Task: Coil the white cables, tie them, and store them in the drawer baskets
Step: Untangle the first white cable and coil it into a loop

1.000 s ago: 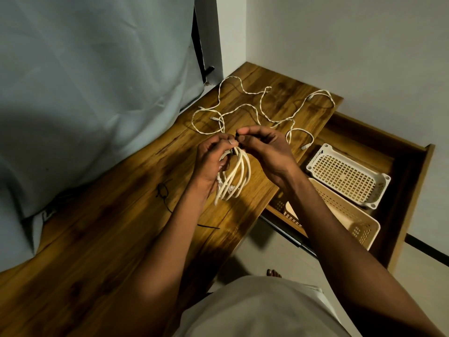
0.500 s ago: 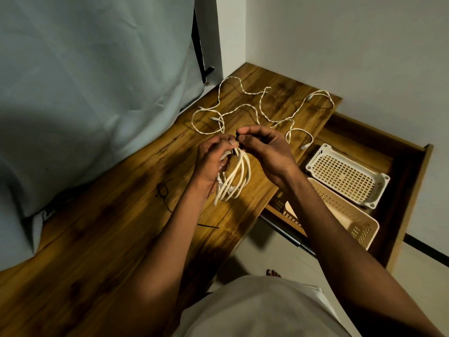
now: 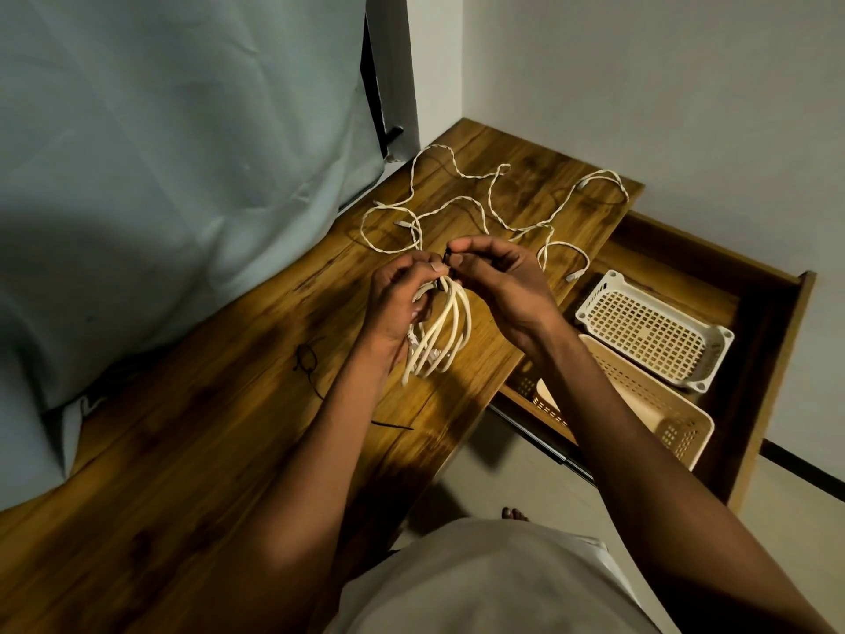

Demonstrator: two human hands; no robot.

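A coiled white cable point(image 3: 441, 334) hangs in loops above the wooden table point(image 3: 192, 450). My left hand point(image 3: 395, 299) grips the top of the coil. Above it, my right hand point(image 3: 496, 279) pinches a thin black tie point(image 3: 446, 258) at the coil's top. More loose white cables point(image 3: 475, 205) lie spread over the far end of the table. To the right, an open drawer point(image 3: 772, 359) holds a white basket point(image 3: 651, 329) and a beige basket point(image 3: 658, 416).
Two black ties point(image 3: 307, 361) lie on the table left of my forearm. A grey curtain point(image 3: 160, 167) hangs along the table's left side. White walls close the far corner. The floor shows below the table edge.
Both hands stay at the coil's top; the fingers shifted only slightly around the black tie.
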